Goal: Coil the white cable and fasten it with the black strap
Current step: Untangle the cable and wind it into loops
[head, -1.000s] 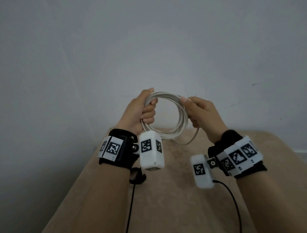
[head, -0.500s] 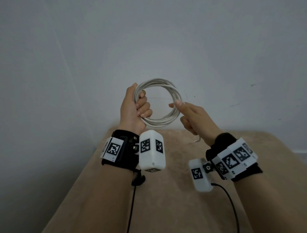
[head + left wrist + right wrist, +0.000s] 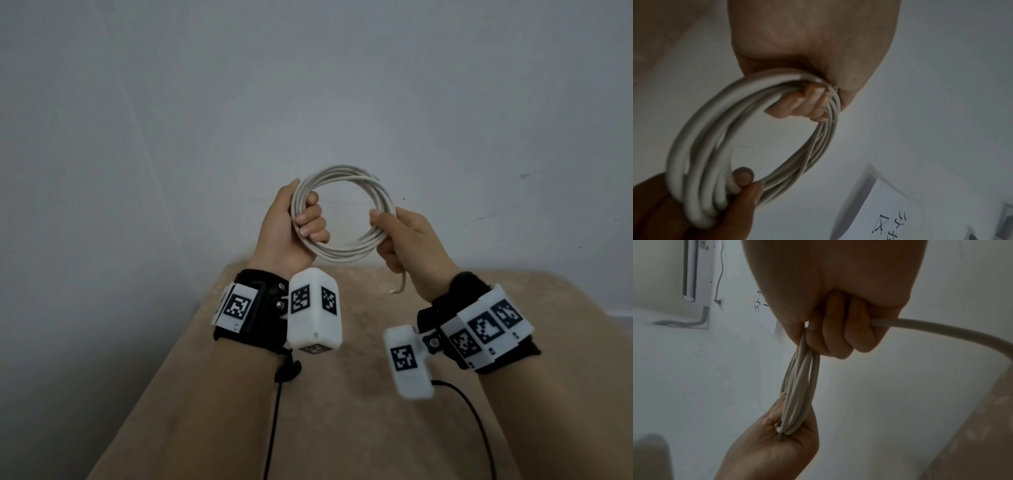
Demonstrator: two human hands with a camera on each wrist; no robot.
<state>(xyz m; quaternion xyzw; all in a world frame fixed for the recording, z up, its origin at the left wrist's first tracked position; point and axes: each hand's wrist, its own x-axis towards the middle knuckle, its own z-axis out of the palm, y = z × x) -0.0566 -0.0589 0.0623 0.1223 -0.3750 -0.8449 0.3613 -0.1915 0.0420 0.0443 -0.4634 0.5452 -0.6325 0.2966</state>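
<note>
My left hand [image 3: 284, 229] grips one side of the coiled white cable [image 3: 346, 212], fingers wrapped round the loops. Right hand [image 3: 407, 243] clamps the opposite side, loose end [image 3: 400, 284] dangling under it

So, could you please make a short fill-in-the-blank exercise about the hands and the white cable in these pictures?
1. The round white cable coil is gripped by ____ hands.
2. The left hand grips the coil's ____ side in the head view.
3. A short loose cable end hangs below the ____ hand.
4. Under the arms lies a ____ cloth surface.

Missing words: both; left; right; beige
</note>
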